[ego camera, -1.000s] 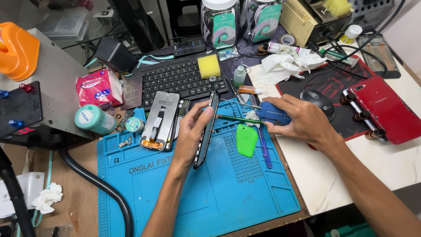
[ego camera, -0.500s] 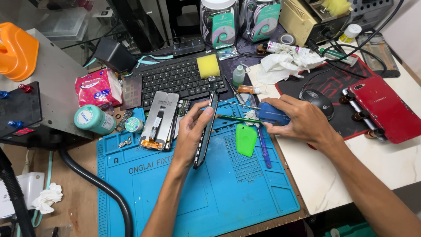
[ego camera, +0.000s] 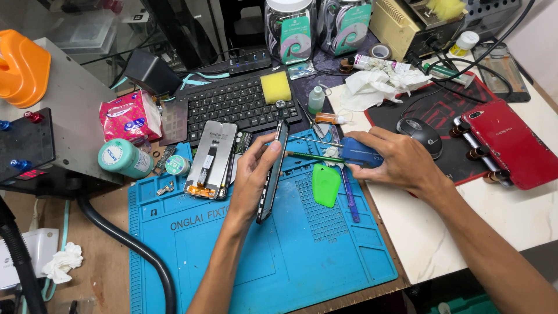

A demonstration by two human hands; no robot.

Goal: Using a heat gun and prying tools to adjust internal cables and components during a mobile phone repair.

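Note:
My left hand [ego camera: 254, 170] grips a dark phone frame [ego camera: 272, 172], held on edge above the blue work mat [ego camera: 279, 256]. My right hand [ego camera: 397, 161] rests at the mat's right edge, closed around a small blue flat tool [ego camera: 359, 153]. A thin green-handled tool [ego camera: 314, 156] lies between the two hands. A green plastic pick [ego camera: 325, 184] lies flat on the mat just below my right hand. A detached silver phone screen panel [ego camera: 212, 158] lies face down left of my left hand.
A black keyboard [ego camera: 235, 103] with a yellow sponge [ego camera: 275, 87] sits behind the mat. A mouse [ego camera: 420, 134] and a red phone [ego camera: 510, 141] lie to the right. A teal tub [ego camera: 123, 159], pink tissue pack [ego camera: 129, 116] and black hose [ego camera: 125, 238] are left.
Both hands have stayed almost still. The phone frame remains on edge in my left hand and the blue tool in my right.

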